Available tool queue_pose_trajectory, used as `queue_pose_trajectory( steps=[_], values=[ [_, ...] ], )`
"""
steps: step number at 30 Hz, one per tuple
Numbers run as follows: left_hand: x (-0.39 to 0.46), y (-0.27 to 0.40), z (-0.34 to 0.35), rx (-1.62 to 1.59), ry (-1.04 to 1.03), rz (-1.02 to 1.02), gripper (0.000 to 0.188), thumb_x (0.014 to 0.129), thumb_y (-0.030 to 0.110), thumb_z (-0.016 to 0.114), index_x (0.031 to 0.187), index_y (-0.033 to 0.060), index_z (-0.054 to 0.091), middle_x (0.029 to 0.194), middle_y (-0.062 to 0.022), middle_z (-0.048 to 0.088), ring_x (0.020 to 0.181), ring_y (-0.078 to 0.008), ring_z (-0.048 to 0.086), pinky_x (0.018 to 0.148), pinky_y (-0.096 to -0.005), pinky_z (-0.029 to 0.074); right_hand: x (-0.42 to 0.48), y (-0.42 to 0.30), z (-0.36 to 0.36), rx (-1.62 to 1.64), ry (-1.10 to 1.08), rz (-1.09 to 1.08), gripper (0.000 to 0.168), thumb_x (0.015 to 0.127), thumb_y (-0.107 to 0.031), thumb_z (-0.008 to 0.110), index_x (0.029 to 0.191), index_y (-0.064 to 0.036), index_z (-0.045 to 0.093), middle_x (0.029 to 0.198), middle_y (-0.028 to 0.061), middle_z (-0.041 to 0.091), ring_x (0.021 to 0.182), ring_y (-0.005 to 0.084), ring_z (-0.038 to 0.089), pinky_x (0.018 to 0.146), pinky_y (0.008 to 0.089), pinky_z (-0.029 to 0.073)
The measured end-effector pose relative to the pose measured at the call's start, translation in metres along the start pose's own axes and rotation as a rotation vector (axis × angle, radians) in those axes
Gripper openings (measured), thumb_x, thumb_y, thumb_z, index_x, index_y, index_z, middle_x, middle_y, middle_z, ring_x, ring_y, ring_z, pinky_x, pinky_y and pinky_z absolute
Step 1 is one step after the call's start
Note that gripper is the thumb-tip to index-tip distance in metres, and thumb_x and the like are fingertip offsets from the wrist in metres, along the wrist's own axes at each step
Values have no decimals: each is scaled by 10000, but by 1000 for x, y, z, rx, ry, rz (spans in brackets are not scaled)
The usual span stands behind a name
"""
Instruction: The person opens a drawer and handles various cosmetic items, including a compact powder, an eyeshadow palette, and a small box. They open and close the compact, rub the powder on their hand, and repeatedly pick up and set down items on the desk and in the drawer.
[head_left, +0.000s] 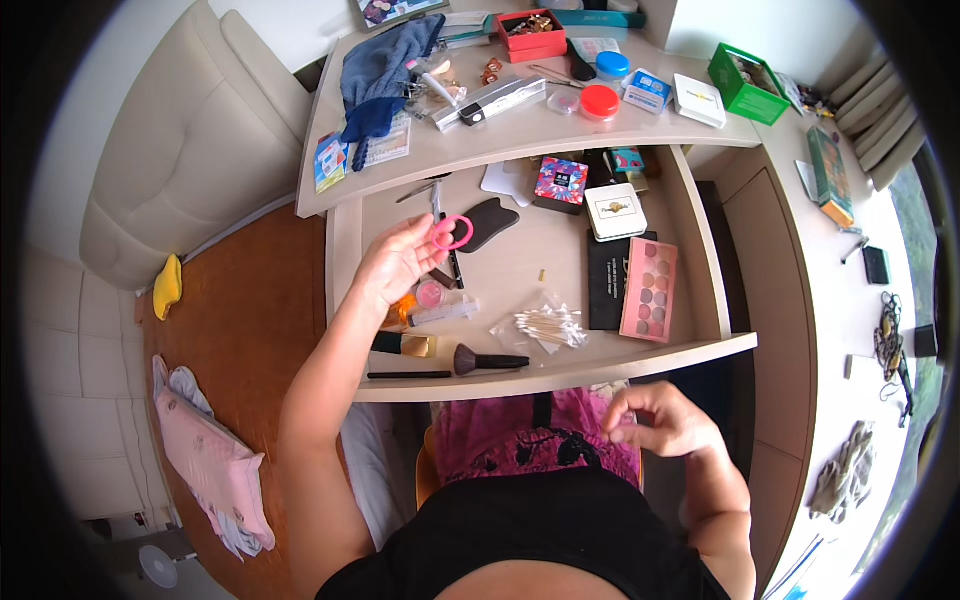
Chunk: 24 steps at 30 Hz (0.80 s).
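My left hand (397, 262) holds a thin pink ring (471, 234) in its fingertips, above the left part of an open drawer (517, 274). Below and beyond it lies a black gua sha-shaped plate (495, 223). Nearer me are a small pink-lidded pot (430, 294), a clear syringe-like tube (450, 311) and a makeup brush (487, 361). A clear bag of cotton swabs (551, 326) rests mid-drawer. My right hand (667, 424) hovers over my lap, before the drawer front, thumb and fingers drawn together; nothing shows in it.
An eyeshadow palette (649, 289), a white tin (615, 211) and a patterned box (561, 182) occupy the drawer's right side. On the tabletop stand a red box (531, 46), a red-lidded jar (600, 102), a green box (748, 84) and a blue cloth (390, 67).
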<state>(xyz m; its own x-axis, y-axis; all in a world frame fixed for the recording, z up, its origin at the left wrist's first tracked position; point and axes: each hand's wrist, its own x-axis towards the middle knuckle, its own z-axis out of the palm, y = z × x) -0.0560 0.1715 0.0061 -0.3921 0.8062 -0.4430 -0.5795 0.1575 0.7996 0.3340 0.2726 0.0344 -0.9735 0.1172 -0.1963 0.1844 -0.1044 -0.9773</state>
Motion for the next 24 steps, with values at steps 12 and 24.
queue_pose_trajectory(
  steps=[12, 24],
  values=[
    [-60, -50, 105, -42, -251, -27, 171, 951, 156, 545, 1062, 39, 602, 1042, -67, 627, 993, -151, 588, 911, -321, 468, 127, -9, 28, -504, 768, -465, 164, 797, 7, 631, 960, -8, 632, 809, 141, 618, 661, 263, 628, 619, 339, 512],
    [-82, -61, 119, 225, -350, 234, 235, 948, 16, 492, 1178, -28, 514, 1209, -129, 572, 1102, -194, 570, 966, -339, 461, 101, 11, 3, 899, 332, -311, 115, 940, -91, 550, 998, -13, 612, 977, 46, 631, 820, 91, 568, 769, 230, 461]
  ],
)
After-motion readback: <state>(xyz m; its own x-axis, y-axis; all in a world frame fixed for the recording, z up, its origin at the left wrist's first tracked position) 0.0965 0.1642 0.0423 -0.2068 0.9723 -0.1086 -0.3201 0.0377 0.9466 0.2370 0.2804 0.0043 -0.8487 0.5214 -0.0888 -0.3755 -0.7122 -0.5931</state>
